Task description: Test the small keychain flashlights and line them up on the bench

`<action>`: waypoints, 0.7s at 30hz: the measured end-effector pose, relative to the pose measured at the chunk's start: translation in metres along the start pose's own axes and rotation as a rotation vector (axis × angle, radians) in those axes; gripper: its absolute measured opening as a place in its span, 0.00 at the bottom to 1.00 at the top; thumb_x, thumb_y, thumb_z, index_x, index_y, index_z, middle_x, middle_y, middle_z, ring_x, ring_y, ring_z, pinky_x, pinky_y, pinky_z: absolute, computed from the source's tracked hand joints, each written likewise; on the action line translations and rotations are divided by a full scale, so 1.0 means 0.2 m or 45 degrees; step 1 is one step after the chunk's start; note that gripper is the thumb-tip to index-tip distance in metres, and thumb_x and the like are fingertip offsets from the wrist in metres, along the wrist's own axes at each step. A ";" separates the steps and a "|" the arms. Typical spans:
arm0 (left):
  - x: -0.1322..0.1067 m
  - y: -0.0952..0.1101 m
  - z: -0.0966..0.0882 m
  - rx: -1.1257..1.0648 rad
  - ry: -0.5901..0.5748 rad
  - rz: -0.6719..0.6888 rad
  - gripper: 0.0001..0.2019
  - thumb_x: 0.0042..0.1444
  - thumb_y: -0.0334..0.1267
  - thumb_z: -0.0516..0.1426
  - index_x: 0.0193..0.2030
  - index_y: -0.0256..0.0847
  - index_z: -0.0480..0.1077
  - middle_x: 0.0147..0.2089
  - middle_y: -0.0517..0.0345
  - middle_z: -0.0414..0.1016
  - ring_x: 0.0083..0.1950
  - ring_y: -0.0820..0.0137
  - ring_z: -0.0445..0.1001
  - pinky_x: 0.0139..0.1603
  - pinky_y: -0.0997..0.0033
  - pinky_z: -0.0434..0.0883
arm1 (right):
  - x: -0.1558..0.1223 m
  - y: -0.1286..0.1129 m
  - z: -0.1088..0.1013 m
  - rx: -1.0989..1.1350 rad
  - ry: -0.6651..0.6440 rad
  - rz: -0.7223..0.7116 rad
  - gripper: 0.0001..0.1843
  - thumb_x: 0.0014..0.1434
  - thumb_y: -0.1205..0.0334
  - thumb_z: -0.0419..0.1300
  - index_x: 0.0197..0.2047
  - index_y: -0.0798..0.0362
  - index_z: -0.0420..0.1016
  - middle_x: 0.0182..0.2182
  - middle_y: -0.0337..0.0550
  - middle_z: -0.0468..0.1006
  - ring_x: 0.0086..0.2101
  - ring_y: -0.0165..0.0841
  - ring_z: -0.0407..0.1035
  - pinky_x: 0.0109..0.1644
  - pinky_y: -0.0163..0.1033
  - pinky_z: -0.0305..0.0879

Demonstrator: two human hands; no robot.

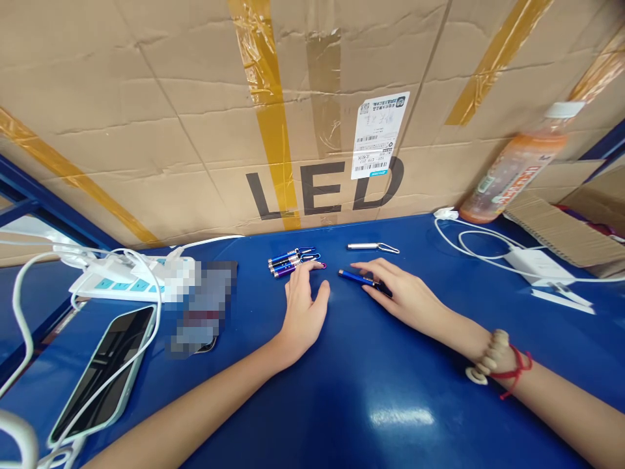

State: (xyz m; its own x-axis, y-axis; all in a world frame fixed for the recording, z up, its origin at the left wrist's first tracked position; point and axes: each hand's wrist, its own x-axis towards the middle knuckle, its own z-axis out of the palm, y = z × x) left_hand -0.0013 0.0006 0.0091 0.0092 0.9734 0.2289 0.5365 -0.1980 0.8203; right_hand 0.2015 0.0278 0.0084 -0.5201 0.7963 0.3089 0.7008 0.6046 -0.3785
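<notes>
A small blue keychain flashlight (357,278) lies on the blue tabletop (342,404), its clip end between the thumb and fingers of my right hand (398,286). My left hand (305,312) rests with thumb and fingers apart, its fingertips at the clip end of a purple keychain flashlight (284,271). Beside that one, several similar blue and silver flashlights (279,262) lie in a close row, partly hidden by one another. Farther back, between and beyond my hands, a single silver flashlight (362,246) lies with its wire clip pointing right.
A large cardboard box (195,130) marked LED stands along the back. To the left are a white power strip (122,280), cables and a phone (102,371); a blurred dark object (202,309) lies nearby. Right: an orange drink bottle (520,169) and a white charger (537,266).
</notes>
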 end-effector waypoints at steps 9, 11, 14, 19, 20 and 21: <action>-0.02 -0.04 0.04 0.353 0.015 0.059 0.18 0.57 0.36 0.50 0.55 0.39 0.57 0.65 0.46 0.51 0.68 0.58 0.45 0.65 0.48 0.48 | 0.02 0.18 -0.01 -0.343 0.187 -0.009 0.14 0.63 0.63 0.47 0.40 0.51 0.75 0.43 0.47 0.72 0.41 0.38 0.65 0.40 0.45 0.62; -0.03 -0.02 0.03 0.393 -0.006 0.110 0.18 0.57 0.35 0.51 0.55 0.39 0.58 0.63 0.46 0.53 0.67 0.59 0.49 0.64 0.49 0.52 | 0.02 0.18 -0.01 -0.379 0.194 -0.005 0.15 0.64 0.62 0.47 0.45 0.52 0.74 0.46 0.48 0.71 0.42 0.39 0.65 0.42 0.46 0.62; -0.04 -0.01 0.03 0.400 -0.059 0.233 0.17 0.57 0.33 0.50 0.54 0.40 0.58 0.62 0.47 0.54 0.64 0.61 0.53 0.62 0.53 0.56 | 0.02 0.14 -0.02 -0.358 0.165 -0.080 0.17 0.65 0.60 0.46 0.52 0.50 0.69 0.53 0.46 0.67 0.50 0.40 0.62 0.48 0.48 0.60; -0.04 -0.02 0.03 0.469 -0.043 0.293 0.16 0.57 0.31 0.50 0.52 0.38 0.59 0.60 0.47 0.58 0.65 0.62 0.53 0.64 0.53 0.51 | 0.03 0.10 -0.01 -0.263 -0.004 -0.201 0.17 0.67 0.58 0.43 0.53 0.48 0.67 0.57 0.42 0.65 0.57 0.36 0.57 0.55 0.47 0.54; -0.04 -0.02 0.03 0.482 -0.052 0.290 0.15 0.57 0.31 0.50 0.51 0.38 0.59 0.59 0.48 0.60 0.64 0.62 0.53 0.64 0.53 0.50 | 0.03 0.10 0.00 -0.273 0.000 -0.193 0.17 0.67 0.58 0.43 0.53 0.48 0.67 0.56 0.42 0.66 0.57 0.36 0.57 0.55 0.47 0.54; -0.04 -0.02 0.03 0.488 -0.069 0.292 0.14 0.57 0.31 0.50 0.51 0.38 0.60 0.59 0.49 0.61 0.64 0.63 0.54 0.65 0.53 0.48 | 0.03 0.11 0.00 -0.293 0.025 -0.178 0.17 0.67 0.59 0.43 0.53 0.48 0.67 0.55 0.43 0.67 0.56 0.36 0.58 0.54 0.47 0.54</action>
State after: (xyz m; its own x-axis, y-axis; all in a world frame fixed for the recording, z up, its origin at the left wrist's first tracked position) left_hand 0.0016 -0.0064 0.0015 0.2035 0.9159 0.3461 0.7893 -0.3626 0.4955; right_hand 0.2134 0.0449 0.0017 -0.6121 0.7032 0.3617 0.7163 0.6868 -0.1232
